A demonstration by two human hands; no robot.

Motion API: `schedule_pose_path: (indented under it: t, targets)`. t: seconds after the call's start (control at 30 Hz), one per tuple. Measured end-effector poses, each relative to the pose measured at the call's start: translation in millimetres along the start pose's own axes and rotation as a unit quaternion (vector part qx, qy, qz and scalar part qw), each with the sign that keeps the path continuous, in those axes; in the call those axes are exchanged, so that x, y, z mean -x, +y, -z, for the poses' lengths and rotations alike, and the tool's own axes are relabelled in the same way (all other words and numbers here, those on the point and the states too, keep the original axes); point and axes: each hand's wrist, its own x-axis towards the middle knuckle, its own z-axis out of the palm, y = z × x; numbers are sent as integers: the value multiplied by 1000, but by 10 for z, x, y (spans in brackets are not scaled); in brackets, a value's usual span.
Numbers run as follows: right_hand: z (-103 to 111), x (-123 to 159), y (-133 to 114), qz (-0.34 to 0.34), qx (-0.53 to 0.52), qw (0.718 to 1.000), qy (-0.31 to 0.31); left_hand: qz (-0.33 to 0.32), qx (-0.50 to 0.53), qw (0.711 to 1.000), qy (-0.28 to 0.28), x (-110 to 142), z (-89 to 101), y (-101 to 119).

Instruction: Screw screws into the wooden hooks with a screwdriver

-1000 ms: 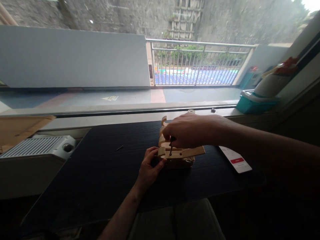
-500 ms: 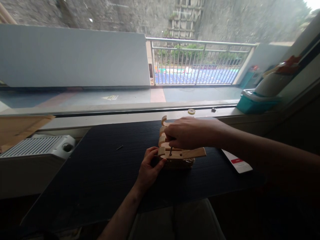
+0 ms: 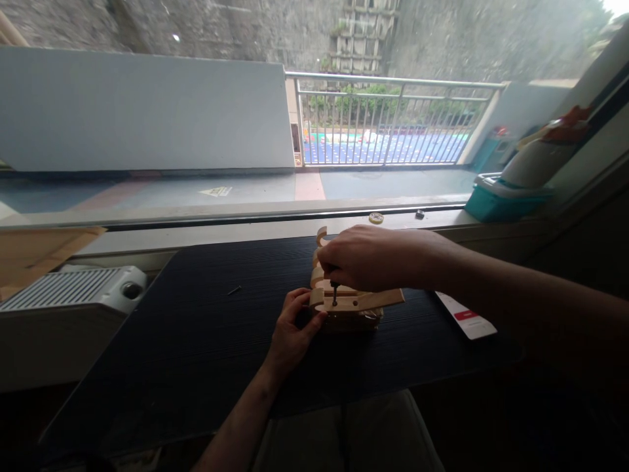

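Note:
A light wooden rack [image 3: 373, 301] with several curved hook ends lies on the dark table, in front of me. My left hand [image 3: 293, 331] grips its near left corner, thumb at the front and fingers round the hooked end. Above the rack, my right hand [image 3: 361, 257] is closed round a screwdriver [image 3: 335, 292]; its handle is hidden in the fist. The thin shaft points down into a hole in the nearest slat. A second dark hole [image 3: 355, 303] shows to the right in that slat. One loose screw [image 3: 234, 290] lies on the table, left of the rack.
The dark table [image 3: 206, 367] stands against a window sill. A white card with a red band [image 3: 466, 316] lies at right. On the sill are a tape roll [image 3: 376, 218], a small dark object [image 3: 419, 214] and a teal box [image 3: 508, 198]. A radiator [image 3: 78, 288] stands left.
My right hand has shifted slightly up and left, its wrist turning a little with the screwdriver. My left hand stays on the rack's corner.

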Motion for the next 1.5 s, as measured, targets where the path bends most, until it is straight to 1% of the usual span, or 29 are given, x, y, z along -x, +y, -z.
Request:
schedule_pose_path:
  t: [0.17, 0.27, 0.43, 0.6, 0.77, 0.83, 0.97, 1.03, 1.13, 1.3, 1.5]
  targets:
    - [-37, -22, 12, -13, -2, 1000, 1, -5, -4, 1000, 2, -5, -11, -21]
    - [32, -10, -20, -8, 9, 1000, -12, -11, -6, 1000, 6, -4, -18, -45]
    - [131, 24, -65, 6, -4, 1000, -25, -13, -14, 1000, 6, 2, -10, -49]
    - [63, 28, -20, -1, -12, 1000, -15, -13, -15, 1000, 7, 7, -8, -57]
    - [1, 21, 1, -30, -6, 1000, -1, -14, -13, 1000, 9, 3, -15, -63]
    - [7, 15, -2, -33, -1, 999, -1, -14, -14, 1000, 8, 0, -14, -62]
    - [51, 4, -8, 4, -3, 1000, 5, -15, -16, 1000, 7, -3, -9, -56]
    - [58, 3, -4, 15, -7, 1000, -2, -12, -15, 1000, 3, -2, -5, -51]
    - [30, 3, 11, 7, -11, 1000, -14, -6, -14, 1000, -3, 0, -3, -46]
    - [-20, -13, 29, -16, -22, 999, -17, -9, -8, 1000, 9, 0, -12, -52]
    - [33, -51, -1, -21, -1, 1000, -13, -9, -9, 1000, 9, -1, -17, -44]
